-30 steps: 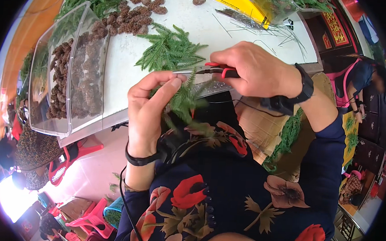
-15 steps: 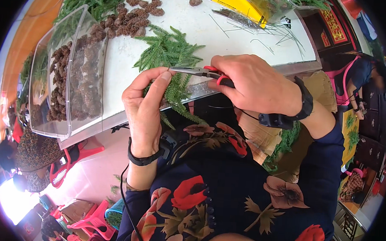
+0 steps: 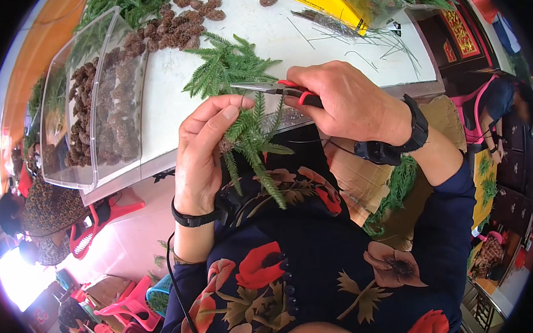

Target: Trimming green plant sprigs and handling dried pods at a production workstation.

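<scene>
Between thumb and fingers, my left hand (image 3: 204,139) pinches a green artificial pine sprig (image 3: 257,145) whose fronds hang down past the table's front edge. A thin wire end sticks up at the fingertips, and a bit of brown shows under the palm side. My right hand (image 3: 357,105) is closed round red-handled long-nose pliers (image 3: 273,88). Their jaws point left, just above my left fingertips; whether they touch the wire I cannot tell. Behind them on the table lies a heap of green pine sprigs (image 3: 223,65).
A clear plastic bin (image 3: 110,98) of pine cones stands at the left, with loose pine cones (image 3: 174,29) behind it. Cut green wires (image 3: 393,43) lie beside a yellow package (image 3: 332,7). A cardboard box (image 3: 362,183) with greenery is below right. Another person (image 3: 504,106) sits far right.
The pliers' jaws have come off the wire at my left fingertips and shifted slightly up and left. My left hand has turned, bringing the held sprig lower and further right.
</scene>
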A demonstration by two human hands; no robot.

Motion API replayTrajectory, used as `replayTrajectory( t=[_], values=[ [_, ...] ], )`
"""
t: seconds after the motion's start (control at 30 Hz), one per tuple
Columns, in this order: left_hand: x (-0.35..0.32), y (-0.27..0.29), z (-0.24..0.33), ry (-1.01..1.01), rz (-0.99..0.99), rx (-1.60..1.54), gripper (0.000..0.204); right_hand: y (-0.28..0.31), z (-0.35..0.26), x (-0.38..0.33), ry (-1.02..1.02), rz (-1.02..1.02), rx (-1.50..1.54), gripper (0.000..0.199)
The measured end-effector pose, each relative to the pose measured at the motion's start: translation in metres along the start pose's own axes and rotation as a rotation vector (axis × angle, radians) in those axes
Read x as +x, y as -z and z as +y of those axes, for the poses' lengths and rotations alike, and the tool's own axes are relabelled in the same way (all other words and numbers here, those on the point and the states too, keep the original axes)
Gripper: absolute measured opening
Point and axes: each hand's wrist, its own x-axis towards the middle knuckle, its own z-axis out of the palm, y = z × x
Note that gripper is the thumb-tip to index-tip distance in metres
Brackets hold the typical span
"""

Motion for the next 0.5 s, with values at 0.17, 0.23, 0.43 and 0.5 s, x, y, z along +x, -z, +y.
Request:
replayTrajectory(
  t=[0.17,0.23,0.43,0.5],
  values=[
    [0.0021,0.0014,-0.0049,-0.019,0.014,-0.012,0.019,-0.0005,-0.0021,-0.0042,-0.036,0.027,0.027,0.024],
    [0.0034,-0.0007,-0.0058,-0.084,0.093,0.080,0.019,-0.0014,-0.0032,-0.0061,-0.021,0.052,0.023,0.024],
    [0.0032,0.0003,-0.0088,-0.126,0.131,0.068,0.018,-0.0040,-0.0054,-0.0053,-0.011,0.045,-0.004,0.025],
    [0.0031,0.0016,-0.0104,-0.172,0.163,0.136,0.017,-0.0038,-0.0065,-0.0048,-0.018,0.043,-0.012,0.024]
  ],
)
